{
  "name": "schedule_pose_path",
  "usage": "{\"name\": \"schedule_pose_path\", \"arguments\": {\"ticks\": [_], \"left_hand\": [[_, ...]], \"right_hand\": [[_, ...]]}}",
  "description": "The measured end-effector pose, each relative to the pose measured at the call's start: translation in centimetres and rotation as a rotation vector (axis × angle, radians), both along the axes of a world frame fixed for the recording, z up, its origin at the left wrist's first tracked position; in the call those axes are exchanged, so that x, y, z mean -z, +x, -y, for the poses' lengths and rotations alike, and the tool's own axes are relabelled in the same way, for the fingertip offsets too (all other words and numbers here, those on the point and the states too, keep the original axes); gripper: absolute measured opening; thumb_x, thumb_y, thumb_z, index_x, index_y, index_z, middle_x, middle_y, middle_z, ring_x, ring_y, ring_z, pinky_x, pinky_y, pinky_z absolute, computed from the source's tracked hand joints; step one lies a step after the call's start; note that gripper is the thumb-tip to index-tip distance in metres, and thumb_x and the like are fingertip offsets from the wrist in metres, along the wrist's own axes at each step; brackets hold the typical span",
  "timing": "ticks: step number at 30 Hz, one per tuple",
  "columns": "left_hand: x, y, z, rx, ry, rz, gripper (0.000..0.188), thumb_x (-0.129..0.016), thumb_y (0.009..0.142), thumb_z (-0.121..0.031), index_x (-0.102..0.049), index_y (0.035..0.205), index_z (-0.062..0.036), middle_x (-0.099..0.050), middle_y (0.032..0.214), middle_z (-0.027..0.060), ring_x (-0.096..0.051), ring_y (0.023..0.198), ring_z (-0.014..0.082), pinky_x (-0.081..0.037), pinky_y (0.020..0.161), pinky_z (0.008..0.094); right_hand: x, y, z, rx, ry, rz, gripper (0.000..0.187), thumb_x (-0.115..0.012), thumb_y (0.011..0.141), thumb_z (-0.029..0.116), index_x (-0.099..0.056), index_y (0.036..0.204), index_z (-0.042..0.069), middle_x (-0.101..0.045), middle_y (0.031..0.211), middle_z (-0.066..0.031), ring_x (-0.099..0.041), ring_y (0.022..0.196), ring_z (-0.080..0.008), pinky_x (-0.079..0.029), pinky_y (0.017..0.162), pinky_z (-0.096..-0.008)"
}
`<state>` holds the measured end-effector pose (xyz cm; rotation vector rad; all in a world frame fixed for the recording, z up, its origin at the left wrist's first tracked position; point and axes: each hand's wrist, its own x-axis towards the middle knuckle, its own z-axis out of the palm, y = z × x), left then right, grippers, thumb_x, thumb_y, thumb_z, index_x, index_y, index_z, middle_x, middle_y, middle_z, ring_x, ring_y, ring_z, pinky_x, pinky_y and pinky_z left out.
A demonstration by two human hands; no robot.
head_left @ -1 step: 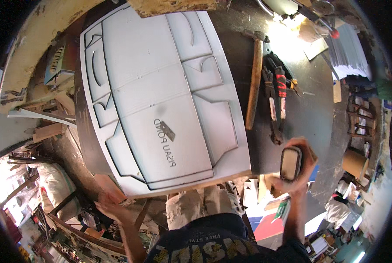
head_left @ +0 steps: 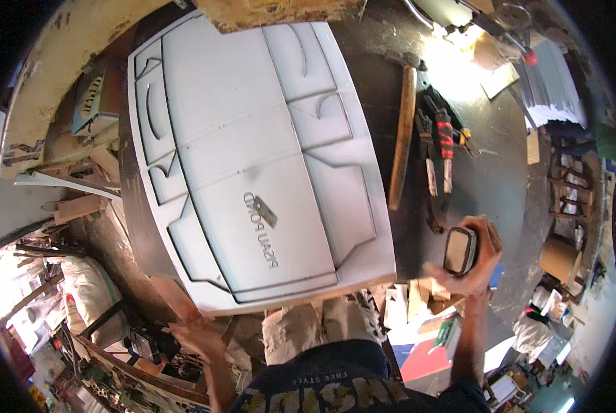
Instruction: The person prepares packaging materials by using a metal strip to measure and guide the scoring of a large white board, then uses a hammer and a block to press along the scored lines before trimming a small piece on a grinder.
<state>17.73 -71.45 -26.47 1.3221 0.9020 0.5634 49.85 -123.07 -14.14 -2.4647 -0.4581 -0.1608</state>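
A large white board (head_left: 218, 151) lies on the dark table, set with thin dark strips that form a box-like outline, like a cutting die. A small dark mark and printed lettering show near its lower middle. My right hand (head_left: 483, 251) is wrapped round a rounded rectangular block (head_left: 459, 250) with a pale face and a dark rim. It is held to the right of the board, over the table. My left hand (head_left: 201, 337), blurred, is off the board's near left corner, fingers stretched out, with nothing seen in it.
A wooden-handled hammer (head_left: 403, 138) lies right of the board, beside pliers with red-wrapped grips (head_left: 445, 141). A worn yellowish machine part (head_left: 280, 15) overhangs the far edge. Papers and a red sheet (head_left: 421, 358) lie near right. White sacks (head_left: 91, 296) stand at left.
My left hand has moved right and down, away from the board's corner. My right hand, still holding the block, has shifted slightly right. The board appears slightly lower in view.
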Motion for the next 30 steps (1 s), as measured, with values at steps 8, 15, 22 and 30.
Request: {"name": "schedule_pose_path", "arguments": {"ticks": [8,15,22,30], "left_hand": [[-3.6,6.9,9.1,-0.09,-0.69,0.02,0.061,-0.035,0.106,-0.051,-0.036,0.151,-0.0111,-0.044,0.151,0.0064,-0.042,0.138,0.0289,-0.036,0.112,0.0479],[-0.8,1.4,6.3,-0.164,-0.497,-0.326,0.063,-0.044,0.101,-0.057,-0.049,0.14,-0.0082,-0.062,0.13,0.0075,-0.058,0.12,0.0249,-0.047,0.097,0.0406],[0.5,-10.3,12.8,0.422,-0.795,-1.226,0.079,-0.044,0.096,-0.07,-0.055,0.137,-0.0033,-0.064,0.127,0.018,-0.063,0.115,0.025,-0.049,0.1,0.0444],[-1.3,-10.8,17.4,0.496,-0.917,-1.364,0.067,-0.047,0.096,-0.066,-0.06,0.13,-0.0103,-0.066,0.121,0.0106,-0.066,0.107,0.0228,-0.052,0.091,0.0368]], "right_hand": [[8.4,0.7,4.8,0.167,-0.377,0.228,0.044,-0.048,0.098,0.035,-0.06,0.124,0.002,-0.06,0.132,-0.0164,-0.053,0.123,-0.0386,-0.03,0.108,-0.0512],[9.3,0.3,6.2,0.161,-0.392,0.17,0.053,-0.036,0.099,0.038,-0.059,0.126,-0.001,-0.059,0.133,-0.0209,-0.051,0.125,-0.0402,-0.029,0.108,-0.0544],[9.3,0.2,7.3,0.14,-0.397,0.144,0.057,-0.039,0.095,0.043,-0.059,0.124,-0.002,-0.058,0.133,-0.0222,-0.051,0.124,-0.041,-0.029,0.108,-0.0554],[9.1,0.2,6.8,0.156,-0.457,0.151,0.05,-0.045,0.094,0.037,-0.058,0.123,-0.002,-0.059,0.13,-0.0212,-0.051,0.124,-0.0414,-0.029,0.108,-0.0554]]}}
